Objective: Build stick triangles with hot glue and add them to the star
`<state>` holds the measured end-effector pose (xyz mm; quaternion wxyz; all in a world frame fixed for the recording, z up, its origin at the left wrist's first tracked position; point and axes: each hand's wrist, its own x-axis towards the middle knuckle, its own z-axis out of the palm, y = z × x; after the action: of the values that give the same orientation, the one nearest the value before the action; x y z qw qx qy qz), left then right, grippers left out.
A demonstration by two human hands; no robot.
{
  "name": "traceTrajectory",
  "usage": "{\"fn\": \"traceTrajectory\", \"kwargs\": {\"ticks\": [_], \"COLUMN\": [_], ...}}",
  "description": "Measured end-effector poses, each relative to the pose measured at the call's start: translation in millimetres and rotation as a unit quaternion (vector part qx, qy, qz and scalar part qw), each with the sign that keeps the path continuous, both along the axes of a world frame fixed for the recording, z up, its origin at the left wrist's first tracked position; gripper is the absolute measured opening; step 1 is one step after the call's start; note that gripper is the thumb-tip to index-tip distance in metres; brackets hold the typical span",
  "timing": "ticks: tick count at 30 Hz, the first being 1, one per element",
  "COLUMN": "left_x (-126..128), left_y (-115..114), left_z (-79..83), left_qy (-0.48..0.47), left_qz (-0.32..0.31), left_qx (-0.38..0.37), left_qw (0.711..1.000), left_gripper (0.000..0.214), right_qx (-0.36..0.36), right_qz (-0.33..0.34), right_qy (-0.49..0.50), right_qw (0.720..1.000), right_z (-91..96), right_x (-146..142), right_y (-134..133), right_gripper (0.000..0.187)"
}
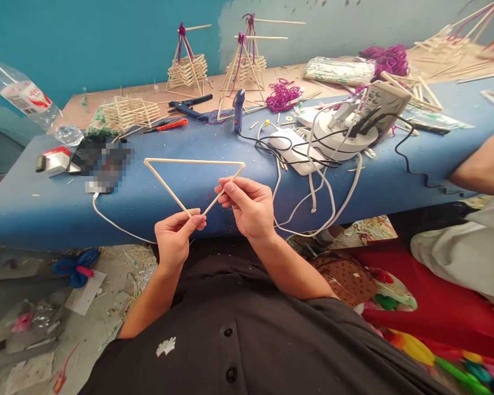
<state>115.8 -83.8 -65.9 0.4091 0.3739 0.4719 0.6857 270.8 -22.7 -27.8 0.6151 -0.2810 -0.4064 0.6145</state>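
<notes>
A triangle of thin wooden sticks hangs in front of me above the blue bench, point down. My left hand pinches the bottom corner, where two sticks meet. My right hand pinches the right slanting stick a little above that corner. Both hands are closed on the frame.
On the bench lie a blue glue gun, pliers, an orange cutter, purple yarn, stick towers, a white power strip with cables, a plastic bottle. Another person's arm rests at the right.
</notes>
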Motion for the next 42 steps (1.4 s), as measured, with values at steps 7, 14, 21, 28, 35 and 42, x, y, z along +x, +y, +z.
{"fn": "traceTrajectory", "kwargs": {"ticks": [7,14,21,28,35,42], "left_x": [-6,-10,-12,-13,-13,-11], "left_y": [3,-2,-4,-7,-8,-8], "left_z": [6.0,6.0,4.9,4.2,4.3,5.0], "left_qy": [-0.013,0.000,0.012,0.011,0.002,-0.038], "left_qz": [-0.003,0.003,0.000,-0.006,-0.015,-0.020], "left_qx": [-0.037,-0.052,-0.065,-0.072,-0.073,-0.052], "left_qw": [0.999,0.999,0.998,0.997,0.997,0.998], "left_gripper": [0.037,0.033,0.030,0.026,0.030,0.059], "right_qx": [0.023,0.032,0.025,0.025,0.019,-0.004], "right_qz": [-0.029,-0.070,-0.078,-0.049,-0.086,-0.114], "right_qy": [0.031,-0.021,-0.032,-0.004,-0.050,-0.045], "right_qw": [0.999,0.997,0.996,0.999,0.995,0.992], "right_z": [9.0,13.1,12.7,9.4,7.2,6.2], "right_x": [9,15,15,18,16,16], "right_y": [7,9,9,10,11,16], "right_gripper": [0.043,0.046,0.051,0.053,0.045,0.044]}}
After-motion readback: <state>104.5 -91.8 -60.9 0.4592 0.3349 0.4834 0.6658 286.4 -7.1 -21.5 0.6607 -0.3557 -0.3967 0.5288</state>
